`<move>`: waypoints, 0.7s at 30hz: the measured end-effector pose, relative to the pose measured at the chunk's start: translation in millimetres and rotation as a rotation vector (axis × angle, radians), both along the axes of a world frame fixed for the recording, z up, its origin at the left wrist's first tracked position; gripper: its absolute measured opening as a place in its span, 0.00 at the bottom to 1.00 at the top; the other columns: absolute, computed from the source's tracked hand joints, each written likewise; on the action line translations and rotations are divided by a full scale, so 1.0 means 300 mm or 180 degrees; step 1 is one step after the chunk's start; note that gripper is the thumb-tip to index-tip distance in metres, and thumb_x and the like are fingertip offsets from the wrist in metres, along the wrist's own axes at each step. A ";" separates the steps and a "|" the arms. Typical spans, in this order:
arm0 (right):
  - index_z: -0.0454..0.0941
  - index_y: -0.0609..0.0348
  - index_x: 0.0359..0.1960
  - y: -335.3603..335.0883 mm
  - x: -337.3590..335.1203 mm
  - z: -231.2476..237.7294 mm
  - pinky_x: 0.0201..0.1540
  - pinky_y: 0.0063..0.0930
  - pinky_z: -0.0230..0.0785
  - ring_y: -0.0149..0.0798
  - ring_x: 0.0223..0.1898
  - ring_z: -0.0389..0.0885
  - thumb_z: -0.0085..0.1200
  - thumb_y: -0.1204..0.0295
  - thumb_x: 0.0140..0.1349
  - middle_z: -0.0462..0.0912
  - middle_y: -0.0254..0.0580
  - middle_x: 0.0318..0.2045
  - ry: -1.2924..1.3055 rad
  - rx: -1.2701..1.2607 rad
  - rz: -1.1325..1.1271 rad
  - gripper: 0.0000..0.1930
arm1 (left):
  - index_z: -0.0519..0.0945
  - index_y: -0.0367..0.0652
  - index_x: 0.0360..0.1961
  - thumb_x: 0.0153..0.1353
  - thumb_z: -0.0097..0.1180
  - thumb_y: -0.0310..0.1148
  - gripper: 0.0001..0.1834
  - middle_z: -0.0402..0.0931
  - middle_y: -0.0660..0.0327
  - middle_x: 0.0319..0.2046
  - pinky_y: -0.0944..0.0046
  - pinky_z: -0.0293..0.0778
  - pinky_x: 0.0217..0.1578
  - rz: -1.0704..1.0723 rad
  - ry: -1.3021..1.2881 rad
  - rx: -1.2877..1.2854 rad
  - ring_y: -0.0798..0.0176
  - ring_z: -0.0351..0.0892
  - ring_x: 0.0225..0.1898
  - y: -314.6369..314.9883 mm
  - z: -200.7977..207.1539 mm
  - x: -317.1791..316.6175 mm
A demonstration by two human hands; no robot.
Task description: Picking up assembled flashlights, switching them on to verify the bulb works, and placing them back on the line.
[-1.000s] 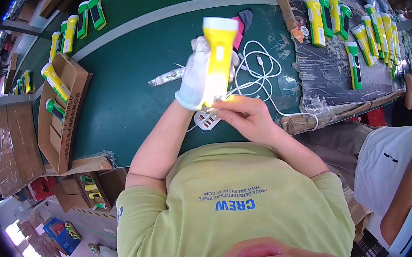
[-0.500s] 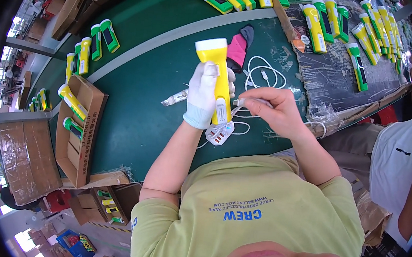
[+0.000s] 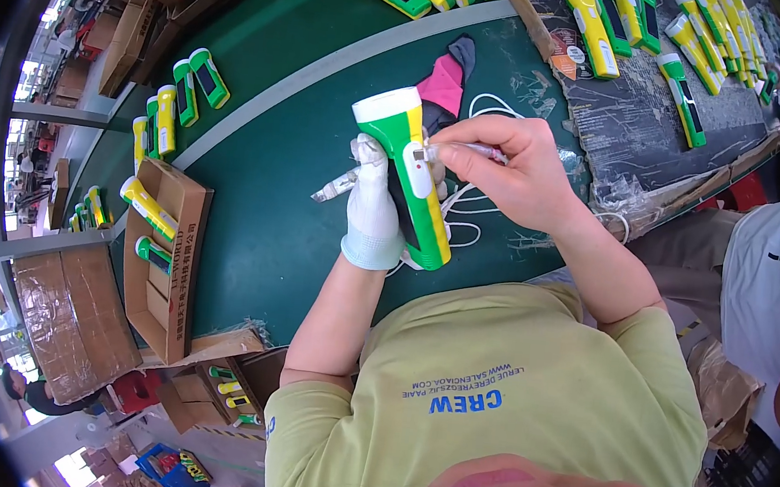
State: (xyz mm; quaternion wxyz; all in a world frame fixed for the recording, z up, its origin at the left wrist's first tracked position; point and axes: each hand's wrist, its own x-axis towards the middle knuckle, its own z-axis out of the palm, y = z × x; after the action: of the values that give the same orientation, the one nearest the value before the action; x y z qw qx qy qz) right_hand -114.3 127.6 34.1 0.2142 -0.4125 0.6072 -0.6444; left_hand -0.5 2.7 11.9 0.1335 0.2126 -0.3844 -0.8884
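Observation:
My gloved left hand [image 3: 373, 200] is wrapped round a green and yellow flashlight [image 3: 427, 233], its white head pointing up and away from me. A white panel on the flashlight's side faces up. My bare right hand [image 3: 521, 170] pinches the plug of a white cable [image 3: 470, 195] against that panel; whether the plug is inside a port cannot be made out. Part of the cable loops on the green table behind the flashlight. By my left hand lies a silvery, clear-wrapped strip [image 3: 335, 186]. A pink and black cloth [image 3: 445, 82] rests just beyond the flashlight's head.
At left stands a cardboard tray [image 3: 186, 266] with flashlights in it. More flashlights [image 3: 595, 33] lie along the far side and on a dark, worn sheet [image 3: 623, 116] at right. A metal rail [image 3: 333, 55] crosses the table. Another person in a white shirt [image 3: 764, 308] is at my right.
The flashlight has been turned from its yellow side to show its green side and white panel. My right hand has brought the cable plug up to it. The whole view has shifted slightly.

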 end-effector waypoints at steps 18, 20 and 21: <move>0.81 0.65 0.34 0.025 0.042 0.046 0.19 0.17 0.58 0.22 0.18 0.71 0.54 0.81 0.58 0.80 0.38 0.24 0.1099 -0.0044 -0.0326 0.05 | 0.67 0.39 0.48 0.69 0.46 0.45 0.19 0.77 0.58 0.30 0.68 0.76 0.30 0.0451 0.0193 -0.1793 0.67 0.78 0.28 0.053 0.054 0.031; 0.81 0.66 0.36 0.030 0.053 0.061 0.19 0.16 0.59 0.21 0.19 0.72 0.54 0.81 0.59 0.81 0.39 0.25 0.1311 -0.0078 -0.0435 0.05 | 0.69 0.39 0.45 0.69 0.46 0.46 0.19 0.76 0.59 0.29 0.68 0.75 0.26 -0.0052 0.0331 -0.1294 0.67 0.78 0.26 0.035 0.084 0.040; 0.81 0.67 0.37 0.044 0.055 0.062 0.22 0.16 0.65 0.22 0.22 0.75 0.55 0.80 0.60 0.82 0.38 0.26 0.0970 -0.0006 -0.0295 0.06 | 0.70 0.40 0.42 0.68 0.47 0.47 0.19 0.76 0.59 0.27 0.69 0.74 0.24 -0.0079 0.0372 -0.1154 0.68 0.77 0.25 0.044 0.092 0.042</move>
State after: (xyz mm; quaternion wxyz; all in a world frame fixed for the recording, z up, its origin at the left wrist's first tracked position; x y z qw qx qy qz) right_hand -97.9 140.9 52.6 0.0893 -0.4773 0.6505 -0.5841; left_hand 12.2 16.0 39.5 0.1808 0.1283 -0.5324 -0.8170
